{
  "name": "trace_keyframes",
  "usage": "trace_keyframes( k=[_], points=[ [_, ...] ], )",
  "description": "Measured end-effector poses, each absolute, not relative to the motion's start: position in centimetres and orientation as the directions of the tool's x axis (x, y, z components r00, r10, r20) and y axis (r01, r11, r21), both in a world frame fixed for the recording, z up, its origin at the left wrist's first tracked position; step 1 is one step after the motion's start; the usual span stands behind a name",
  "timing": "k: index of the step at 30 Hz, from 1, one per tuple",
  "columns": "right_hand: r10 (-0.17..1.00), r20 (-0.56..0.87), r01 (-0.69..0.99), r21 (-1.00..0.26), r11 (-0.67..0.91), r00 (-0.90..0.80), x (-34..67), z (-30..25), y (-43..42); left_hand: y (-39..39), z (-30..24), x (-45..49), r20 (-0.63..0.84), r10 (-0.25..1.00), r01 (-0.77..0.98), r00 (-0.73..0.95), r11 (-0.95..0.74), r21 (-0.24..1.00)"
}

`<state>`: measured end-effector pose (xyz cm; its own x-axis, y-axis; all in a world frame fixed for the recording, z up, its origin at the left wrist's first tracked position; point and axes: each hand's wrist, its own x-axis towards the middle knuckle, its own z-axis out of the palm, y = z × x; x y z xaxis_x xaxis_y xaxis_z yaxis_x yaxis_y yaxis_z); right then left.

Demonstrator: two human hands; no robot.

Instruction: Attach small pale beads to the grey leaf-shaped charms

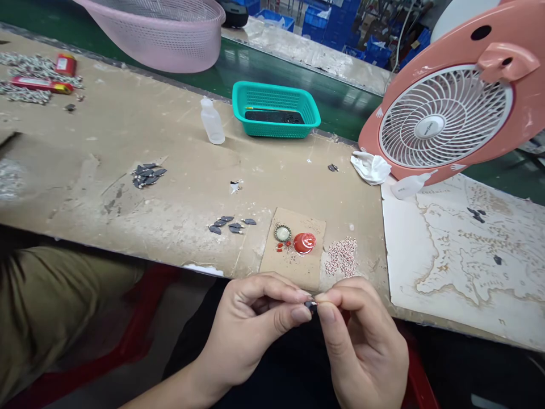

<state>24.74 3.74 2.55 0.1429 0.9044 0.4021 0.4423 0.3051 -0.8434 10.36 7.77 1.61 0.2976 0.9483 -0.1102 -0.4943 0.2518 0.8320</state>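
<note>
My left hand (251,324) and my right hand (361,341) meet just below the bench's front edge, their fingertips pinching a small dark charm (311,307). Most of it is hidden by my fingers. Beyond them lies a cardboard square (272,258) holding a red round lid (305,242), a round beaded bezel (283,233) and a few red beads. Pink beads (341,257) are scattered to its right. Left of the card lie several dark leaf-shaped charms (225,225), and a further small heap (147,175) sits farther left.
A teal plastic basket (276,109) and a plastic dropper bottle (212,121) stand at the bench's back edge. A pink fan (443,108) and a white cloth (370,167) are at right, above a printed paper sheet (468,255). Metal chains (29,74) lie far left.
</note>
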Motion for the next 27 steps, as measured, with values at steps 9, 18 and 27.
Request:
trace_keyframes(
  k=[9,18,27],
  points=[
    [0.912,0.386,0.445,-0.846,0.292,0.136,24.5,2.5,3.8,7.5,1.6,10.1,-0.118,0.966,-0.424,0.229,0.208,0.881],
    [0.892,0.435,0.476,-0.815,0.332,0.123,24.2,2.1,3.6,7.7,1.8,9.3,-0.019,0.97,-0.222,0.244,0.075,0.972],
    [0.868,0.476,0.542,-0.771,0.334,0.143,24.3,1.3,3.4,8.7,1.8,8.6,-0.093,0.915,-0.064,0.394,0.128,0.99]
  ],
)
